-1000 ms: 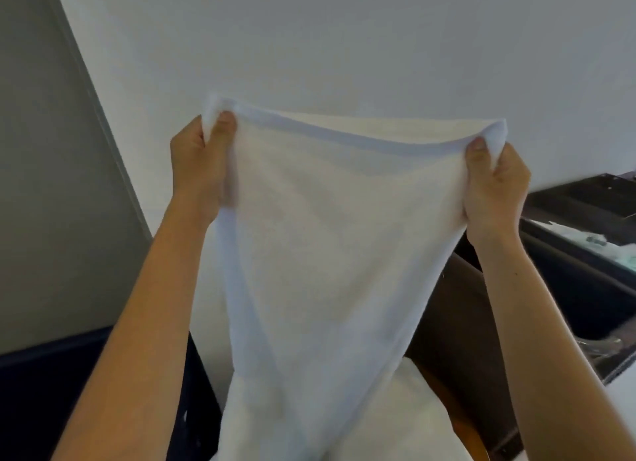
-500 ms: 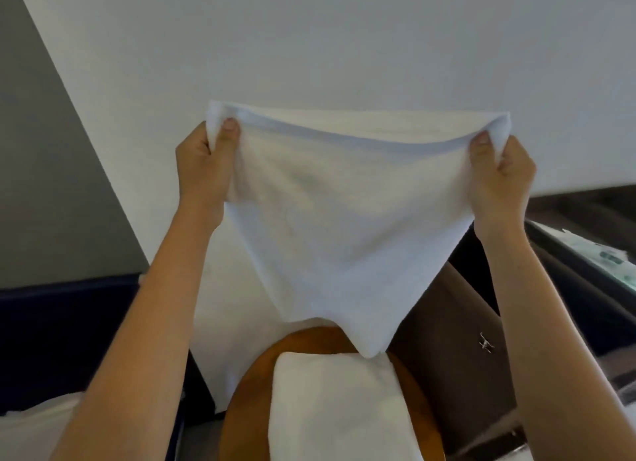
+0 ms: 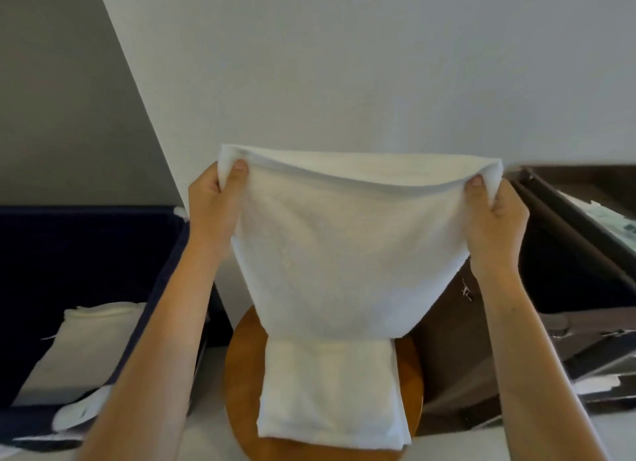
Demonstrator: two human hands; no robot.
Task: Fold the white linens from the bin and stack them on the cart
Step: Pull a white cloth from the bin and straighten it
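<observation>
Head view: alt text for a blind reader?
Left hand and right hand pinch the top corners of a white towel, holding it over a folded towel on a round wooden stool. Navy bin with linens at left, dark cart at right.

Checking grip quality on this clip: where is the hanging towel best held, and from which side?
By its two top corners, each pinched from its outer side, as the left hand and right hand do. The towel is limp: its top edge sags between them and the rest hangs down, so corner grips keep it spread.
</observation>
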